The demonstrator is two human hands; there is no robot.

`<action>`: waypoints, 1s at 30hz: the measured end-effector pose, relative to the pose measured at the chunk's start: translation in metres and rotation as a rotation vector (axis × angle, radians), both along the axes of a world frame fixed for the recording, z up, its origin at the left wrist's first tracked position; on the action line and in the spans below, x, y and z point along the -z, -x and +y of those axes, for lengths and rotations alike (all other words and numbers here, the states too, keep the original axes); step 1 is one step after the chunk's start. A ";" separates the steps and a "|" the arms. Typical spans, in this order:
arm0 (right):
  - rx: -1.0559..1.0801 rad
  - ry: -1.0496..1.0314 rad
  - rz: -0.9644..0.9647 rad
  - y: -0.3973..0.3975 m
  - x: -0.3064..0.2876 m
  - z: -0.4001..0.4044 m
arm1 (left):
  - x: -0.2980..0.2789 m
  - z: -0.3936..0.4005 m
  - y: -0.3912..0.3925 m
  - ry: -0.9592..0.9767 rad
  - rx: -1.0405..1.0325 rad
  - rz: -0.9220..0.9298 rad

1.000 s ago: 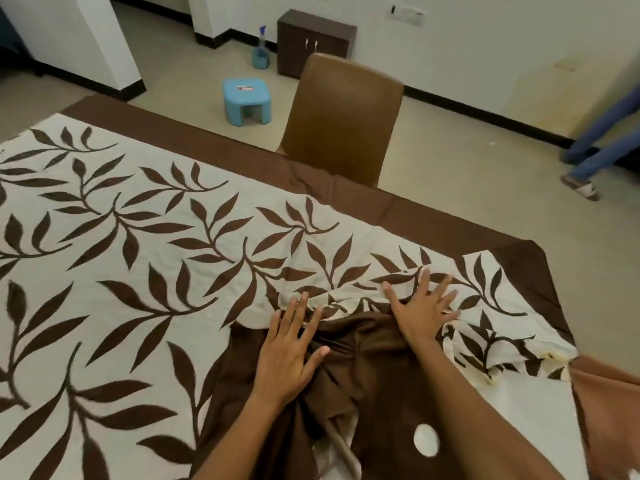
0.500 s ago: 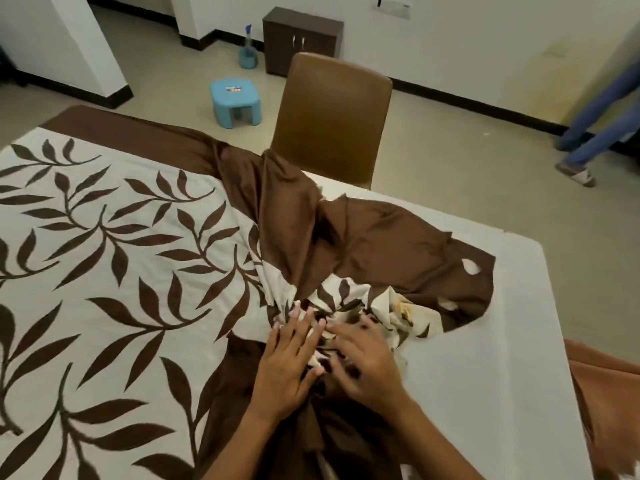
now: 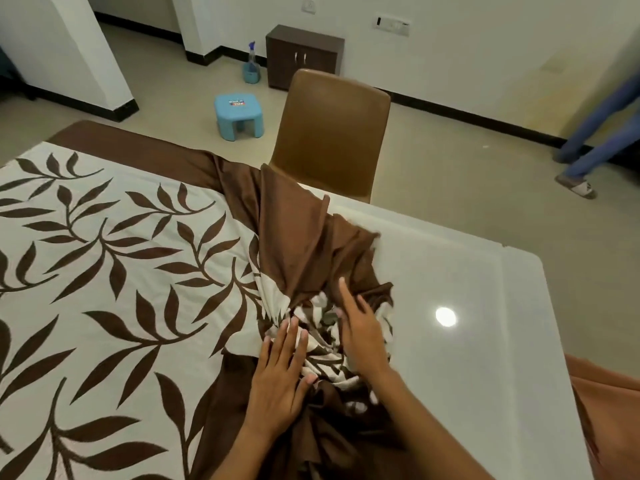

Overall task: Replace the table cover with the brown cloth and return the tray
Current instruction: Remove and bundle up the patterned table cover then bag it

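Note:
A cream table cover (image 3: 114, 271) with brown leaf print and a brown border lies over the left part of the white table (image 3: 485, 306). Its right end is bunched into a crumpled heap (image 3: 311, 258) near the table's middle. My left hand (image 3: 280, 379) lies flat on the heap's near side, fingers spread. My right hand (image 3: 360, 330) rests on the heap's right side, fingers extended over the folds. No tray is in view.
A brown chair (image 3: 332, 133) stands at the table's far edge. Beyond it are a blue stool (image 3: 239, 114), a spray bottle (image 3: 251, 64) and a small dark cabinet (image 3: 304, 55). A person's legs (image 3: 595, 133) are at the far right. Another brown chair (image 3: 609, 410) sits at the near right.
The cover's right end has been pulled leftward into a heap, baring the white tabletop on the right. My right hand moved in from the far corner toward my left hand.

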State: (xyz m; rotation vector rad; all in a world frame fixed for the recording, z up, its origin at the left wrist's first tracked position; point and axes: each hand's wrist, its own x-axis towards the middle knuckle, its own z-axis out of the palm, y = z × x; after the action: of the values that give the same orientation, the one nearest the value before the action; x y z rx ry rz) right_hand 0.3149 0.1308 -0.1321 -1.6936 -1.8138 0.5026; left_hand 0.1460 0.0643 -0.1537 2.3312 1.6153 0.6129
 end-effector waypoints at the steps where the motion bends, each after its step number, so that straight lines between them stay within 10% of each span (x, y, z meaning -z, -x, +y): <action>1: -0.052 -0.002 0.034 0.011 -0.004 -0.021 | 0.000 -0.001 0.000 -0.017 -0.010 -0.017; 7: -0.101 -0.163 0.081 0.006 -0.007 -0.123 | 0.000 0.001 0.000 0.017 -0.022 0.010; 16: -0.230 0.005 -0.280 0.010 0.000 -0.077 | 0.004 0.005 -0.001 0.001 -0.111 -0.141; 30: -0.195 -0.085 -0.208 -0.024 0.026 -0.083 | 0.007 -0.002 -0.025 0.075 -0.109 -0.282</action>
State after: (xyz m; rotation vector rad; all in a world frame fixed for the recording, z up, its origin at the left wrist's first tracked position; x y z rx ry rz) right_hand 0.3394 0.0477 -0.1582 -1.5685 -2.1327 0.3330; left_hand 0.1708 0.0620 -0.1603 2.0087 1.6098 0.8464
